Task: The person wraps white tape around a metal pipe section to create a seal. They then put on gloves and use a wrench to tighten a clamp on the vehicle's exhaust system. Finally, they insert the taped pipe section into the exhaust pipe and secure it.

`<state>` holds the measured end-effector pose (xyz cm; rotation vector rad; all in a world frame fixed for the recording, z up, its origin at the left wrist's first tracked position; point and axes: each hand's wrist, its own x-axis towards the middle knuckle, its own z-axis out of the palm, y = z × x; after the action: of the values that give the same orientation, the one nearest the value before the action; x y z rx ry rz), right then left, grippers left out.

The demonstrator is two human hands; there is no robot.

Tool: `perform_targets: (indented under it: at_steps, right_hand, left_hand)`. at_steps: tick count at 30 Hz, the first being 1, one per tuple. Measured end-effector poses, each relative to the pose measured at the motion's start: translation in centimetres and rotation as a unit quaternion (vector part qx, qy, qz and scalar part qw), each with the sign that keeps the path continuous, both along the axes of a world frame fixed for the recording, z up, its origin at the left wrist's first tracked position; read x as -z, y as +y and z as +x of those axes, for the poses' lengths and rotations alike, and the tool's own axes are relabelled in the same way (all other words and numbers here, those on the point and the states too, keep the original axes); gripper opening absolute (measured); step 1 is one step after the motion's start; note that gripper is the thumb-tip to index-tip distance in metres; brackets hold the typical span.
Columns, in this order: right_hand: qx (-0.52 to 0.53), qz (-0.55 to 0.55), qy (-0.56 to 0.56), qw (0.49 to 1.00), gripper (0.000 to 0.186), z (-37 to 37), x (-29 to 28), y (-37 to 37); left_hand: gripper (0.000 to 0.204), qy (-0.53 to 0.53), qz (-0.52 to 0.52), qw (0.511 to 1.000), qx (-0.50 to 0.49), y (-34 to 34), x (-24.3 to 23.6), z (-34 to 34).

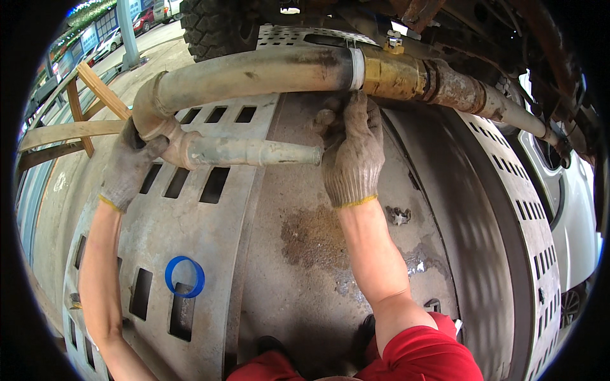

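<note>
A bent, dirty grey metal pipe (pixel 254 75) with a short tapered branch (pixel 254 152) runs across the top left. My left hand (pixel 132 162), in a knit work glove, is closed around its elbow. White thread-seal tape (pixel 357 68) wraps the pipe's right end, against a brass valve (pixel 394 73). Just below that joint is my gloved right hand (pixel 354 143), fingers curled and fingertips up against its underside. What those fingers hold, if anything, is hidden. Beyond the valve, a rusty pipe (pixel 460 89) continues to the right.
A blue plastic ring (pixel 185 277) lies on the slotted metal ramp (pixel 216 267) at left. Overhead are a vehicle's underside and a large tyre (pixel 219 32). Wooden boards (pixel 76 132) stand at far left. A silver car (pixel 569 209) is at right. Wet stains mark the floor.
</note>
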<state>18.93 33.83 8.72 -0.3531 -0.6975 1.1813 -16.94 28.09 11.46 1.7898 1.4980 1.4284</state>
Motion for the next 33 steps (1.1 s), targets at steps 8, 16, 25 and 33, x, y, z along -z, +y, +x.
perform_targets:
  at_steps: [8, 16, 25, 33]
  right_hand:
    - [-0.026, 0.014, -0.11, 0.994, 0.047, -0.9, -2.4, -1.5]
    - [-0.194, 0.034, 0.135, 0.971, 0.046, -5.7, -3.9, 0.2]
    - [-0.175, 0.081, 0.212, 0.958, 0.032, -8.1, -4.5, 2.2]
    - [-0.198, 0.086, 0.203, 0.955, 0.034, -7.7, -4.5, 2.0]
  left_hand:
    - [0.075, -0.05, 0.01, 0.999, -0.002, 1.1, 0.7, 0.2]
    - [0.073, -0.042, 0.064, 0.997, -0.006, 2.3, 1.7, 0.3]
    - [0.073, 0.036, 0.006, 0.999, 0.012, 1.4, 0.3, -0.2]
    - [0.119, -0.194, -0.278, 0.939, 0.064, 2.0, -3.9, -0.3]
